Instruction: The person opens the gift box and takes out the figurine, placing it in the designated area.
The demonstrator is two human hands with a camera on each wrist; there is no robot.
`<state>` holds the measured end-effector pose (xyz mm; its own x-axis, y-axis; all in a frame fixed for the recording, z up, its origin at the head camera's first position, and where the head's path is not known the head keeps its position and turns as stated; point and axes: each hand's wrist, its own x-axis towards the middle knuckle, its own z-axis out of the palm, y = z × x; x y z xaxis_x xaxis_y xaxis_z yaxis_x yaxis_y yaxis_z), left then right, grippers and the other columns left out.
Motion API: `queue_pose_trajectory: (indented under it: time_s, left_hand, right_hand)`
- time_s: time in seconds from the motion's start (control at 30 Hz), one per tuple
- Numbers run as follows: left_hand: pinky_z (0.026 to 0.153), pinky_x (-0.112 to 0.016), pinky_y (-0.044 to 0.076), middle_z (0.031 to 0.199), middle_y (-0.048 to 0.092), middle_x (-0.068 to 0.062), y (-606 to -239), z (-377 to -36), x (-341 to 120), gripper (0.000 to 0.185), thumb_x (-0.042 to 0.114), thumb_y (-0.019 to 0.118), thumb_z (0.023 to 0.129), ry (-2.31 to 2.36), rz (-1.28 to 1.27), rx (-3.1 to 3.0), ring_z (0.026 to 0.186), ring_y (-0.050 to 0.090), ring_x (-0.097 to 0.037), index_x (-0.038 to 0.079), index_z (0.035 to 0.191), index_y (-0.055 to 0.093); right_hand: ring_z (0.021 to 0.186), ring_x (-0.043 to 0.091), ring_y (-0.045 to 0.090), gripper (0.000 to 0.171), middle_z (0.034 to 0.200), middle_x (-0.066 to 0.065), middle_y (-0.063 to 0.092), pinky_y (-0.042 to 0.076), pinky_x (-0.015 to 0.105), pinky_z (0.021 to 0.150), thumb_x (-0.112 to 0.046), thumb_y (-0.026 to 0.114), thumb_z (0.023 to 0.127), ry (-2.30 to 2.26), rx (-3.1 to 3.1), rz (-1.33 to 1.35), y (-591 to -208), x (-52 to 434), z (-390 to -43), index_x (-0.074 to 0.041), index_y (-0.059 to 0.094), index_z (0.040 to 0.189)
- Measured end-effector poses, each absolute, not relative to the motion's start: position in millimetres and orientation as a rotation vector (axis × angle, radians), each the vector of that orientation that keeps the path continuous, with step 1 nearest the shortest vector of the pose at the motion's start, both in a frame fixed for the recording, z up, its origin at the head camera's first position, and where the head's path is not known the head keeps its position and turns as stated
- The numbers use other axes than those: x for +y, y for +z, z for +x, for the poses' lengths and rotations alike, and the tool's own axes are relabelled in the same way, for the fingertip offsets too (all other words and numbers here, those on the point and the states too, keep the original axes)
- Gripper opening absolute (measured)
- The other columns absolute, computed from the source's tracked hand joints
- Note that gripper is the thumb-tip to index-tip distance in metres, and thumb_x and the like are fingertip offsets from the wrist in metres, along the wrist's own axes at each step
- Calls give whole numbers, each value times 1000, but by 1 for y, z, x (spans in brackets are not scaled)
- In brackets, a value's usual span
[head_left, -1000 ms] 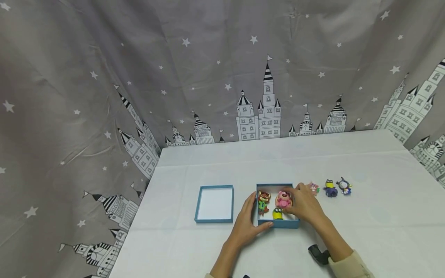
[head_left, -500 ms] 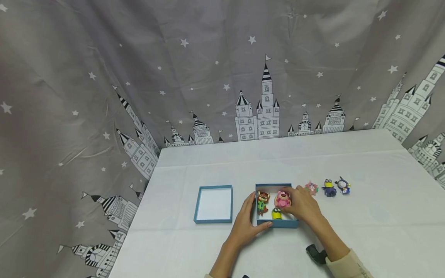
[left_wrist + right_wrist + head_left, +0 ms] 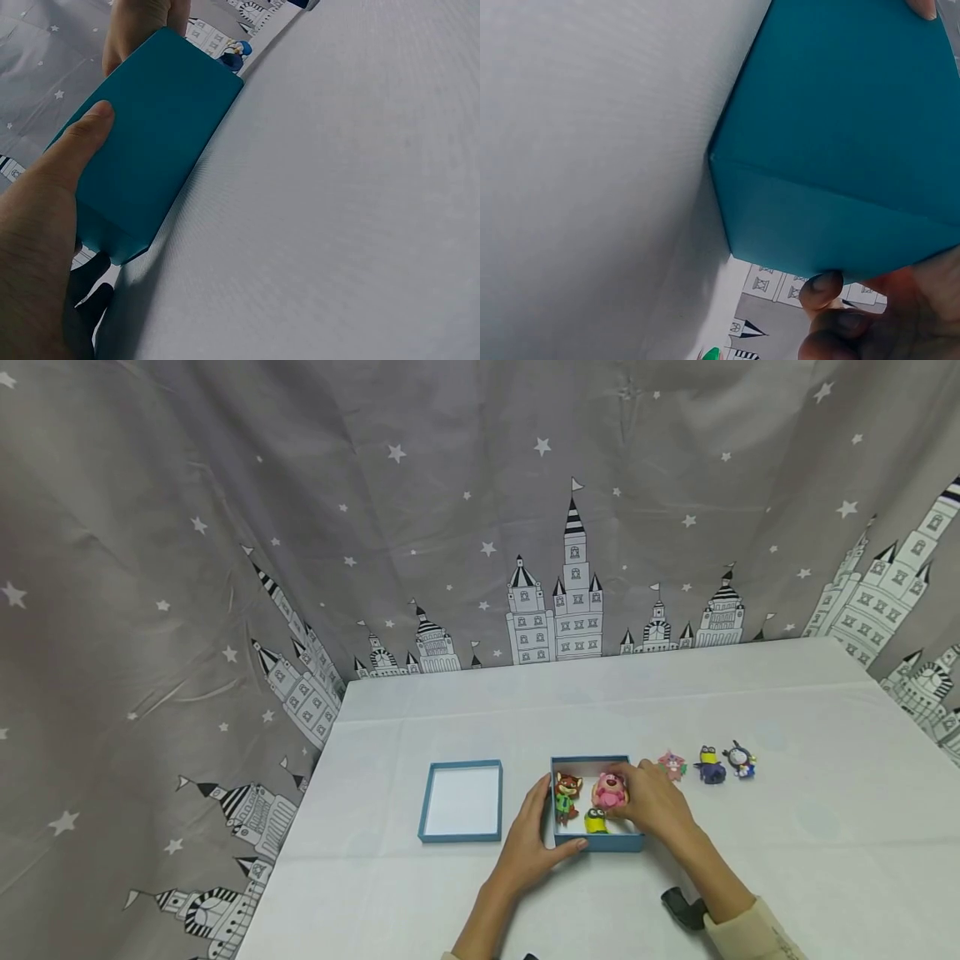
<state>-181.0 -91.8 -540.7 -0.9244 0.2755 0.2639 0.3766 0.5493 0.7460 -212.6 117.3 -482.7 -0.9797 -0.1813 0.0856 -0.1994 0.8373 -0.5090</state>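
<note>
Curtain (image 3: pixel 225 568): grey, stars + castle print, hangs behind & to the left of table.
Table (image 3: pixel 750 877): white cloth, all items on it.
Lid (image 3: pixel 462 800): teal rim, white inside, lies open side up, left of box, apart from it.
Left hand (image 3: pixel 534 847): on box's left wall + front-left corner, thumb flat along front wall; left wrist view shows thumb (image 3: pixel 79 146) pressed on teal side; fingers bent round the corner, gripping box.
Box (image 3: pixel 592 843): teal, open top, mid-table, between both hands; 3 figures inside.
Fox figure (image 3: pixel 567 794): orange head, green top, in box's left part, close to left-hand fingers.
Pink bear figure (image 3: pixel 609 789): in box, centre-right, back half; pinched by right-hand fingers.
Yellow figure (image 3: pixel 596 819): small, in box near front wall, just below pink bear.
Right hand (image 3: pixel 658 803): over box's right wall, fingers curled round pink bear; right wrist view shows fingertips (image 3: pixel 821 289) by box's upper edge.
Pink star figure (image 3: pixel 672 765): on table just right of box, near right hand.
Minion figure (image 3: pixel 708 765): yellow/blue, right of the star figure.
Dark blue figure (image 3: pixel 741 760): last in row, beside minion.
Black object (image 3: pixel 684 906): near right forearm, front edge; can't tell what.
</note>
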Motion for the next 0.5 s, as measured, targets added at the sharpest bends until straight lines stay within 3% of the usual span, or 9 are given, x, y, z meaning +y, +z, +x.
queue_pose_trajectory:
  time_s: [0.5]
  left_hand:
    - [107, -45, 28, 149, 26, -11, -539, -180, -91, 100, 51, 72, 74, -1308, -547, -2700, 133, 29, -27, 8, 147, 18]
  right_hand:
    - [67, 18, 40, 60, 78, 6, 47, 36, 27, 52, -26, 86, 59, 897, -2976, 313, -486, 122, -214, -9, 65, 112]
